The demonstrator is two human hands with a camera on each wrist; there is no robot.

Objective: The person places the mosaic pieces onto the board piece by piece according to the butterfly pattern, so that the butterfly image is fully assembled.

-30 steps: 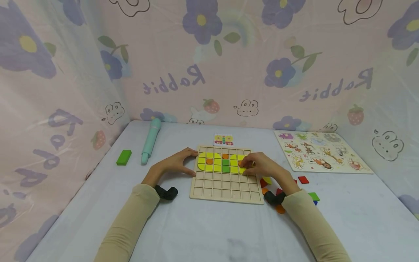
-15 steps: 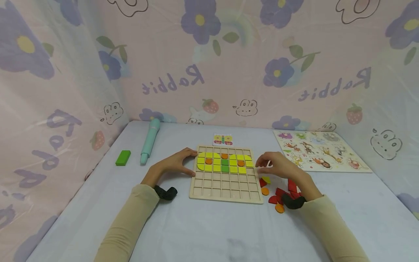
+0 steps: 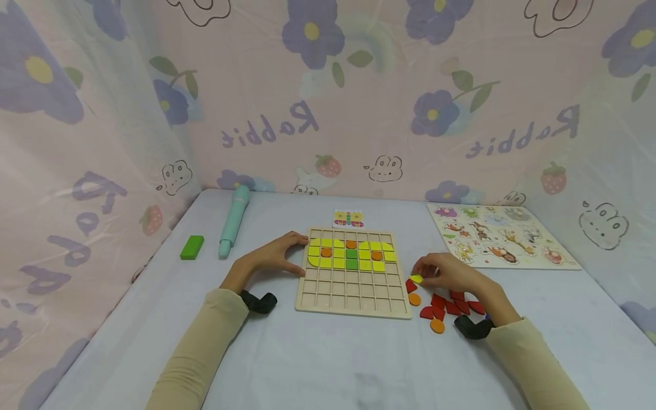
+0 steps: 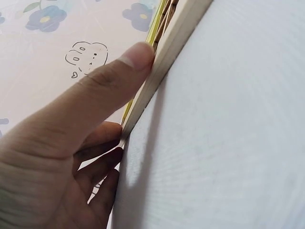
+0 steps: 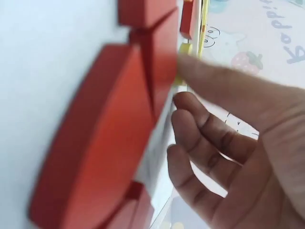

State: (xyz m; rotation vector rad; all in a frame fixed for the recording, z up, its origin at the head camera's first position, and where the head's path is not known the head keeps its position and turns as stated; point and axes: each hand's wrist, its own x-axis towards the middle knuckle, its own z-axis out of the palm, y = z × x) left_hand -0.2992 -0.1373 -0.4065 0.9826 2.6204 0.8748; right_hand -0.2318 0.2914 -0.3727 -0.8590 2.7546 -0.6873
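A wooden grid board (image 3: 353,293) lies at the middle of the table, its upper rows filled with yellow, green and orange pieces. My left hand (image 3: 271,256) rests against the board's left edge. In the left wrist view the thumb (image 4: 138,56) touches the board's side (image 4: 159,71), with the other fingers farther along it. Right of the board, my right hand (image 3: 451,273) pinches a yellow piece (image 3: 416,279) between thumb and forefinger. The right wrist view shows the thumb on this yellow piece (image 5: 183,64), partly hidden; large red pieces (image 5: 109,138) are close by.
Red pieces (image 3: 438,302) and orange discs (image 3: 437,326) lie scattered beneath the right hand. Behind the board is a small pattern card (image 3: 348,218). An animal puzzle board (image 3: 502,236) lies at back right; a mint-green microphone-shaped thing (image 3: 234,222) and a green block (image 3: 192,247) lie left.
My right hand has left an orange disc on the board, moved right and down, and taken hold of the yellow piece. The left hand has stayed at the board's edge.
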